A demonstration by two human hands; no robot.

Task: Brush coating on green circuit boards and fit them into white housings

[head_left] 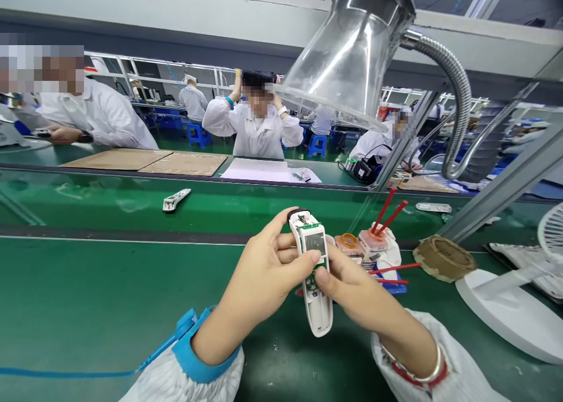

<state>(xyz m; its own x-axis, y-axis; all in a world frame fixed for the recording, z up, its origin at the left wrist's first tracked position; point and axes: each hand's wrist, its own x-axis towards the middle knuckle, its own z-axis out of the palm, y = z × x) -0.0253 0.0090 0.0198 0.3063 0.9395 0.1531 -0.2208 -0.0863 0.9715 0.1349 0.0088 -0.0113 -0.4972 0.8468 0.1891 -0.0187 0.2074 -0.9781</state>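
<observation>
Between my hands, above the green bench, is a white handheld device housing point(319, 317) with its inside facing up. A green circuit board with a small grey screen point(315, 242) lies in it, and the end away from me has a black rim. My left hand point(268, 261) wraps the housing from the left, its thumb on the board just below the screen. From the right, my right hand point(352, 276) grips the housing, with its thumb on the board's lower part. A blue wrist strap point(206, 349) with a cord is around my left wrist.
Behind my right hand stand small orange-lidded containers point(349, 242) and red sticks point(389, 214). A brown ring-shaped block point(444, 258) and a white fan point(505, 296) are to the right. Another device shell point(176, 200) lies on the green belt. A clear lamp-like hood point(338, 68) hangs overhead; co-workers sit opposite.
</observation>
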